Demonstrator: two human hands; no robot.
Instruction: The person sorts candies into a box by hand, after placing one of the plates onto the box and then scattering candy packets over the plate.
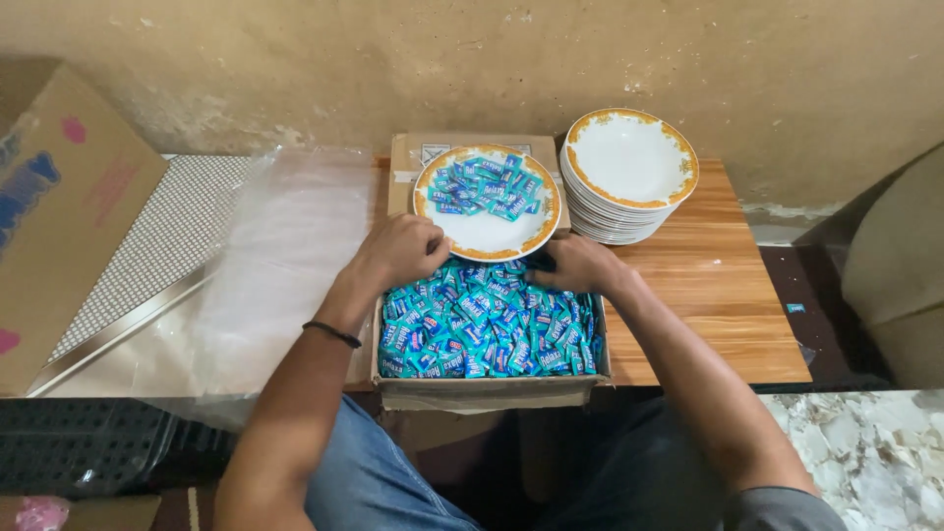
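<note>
Head view looking down at a cardboard box full of small blue wrapped candies, set on a wooden table at the person's knees. Left hand sits at the far left edge of the candy pile, fingers curled in loosely, knuckles up; whether any candy is pinched inside cannot be told, the fingertips are hidden. Right hand rests at the far right edge of the pile, fingers bent downward into the candies, something dark at its fingertips, grip unclear. Both hands lie just on the near side of a white plate with orange-gold rim, which rests on the box's far end, touching or nearly touching both hands. The plate holds a loose heap of the same blue candies on its far half; the near half is bare white. Stack of matching empty plates stands just right of the filled plate on the table. Clear plastic sheet lies left of the box. A black band circles the left wrist. Large cardboard carton far left.
</note>
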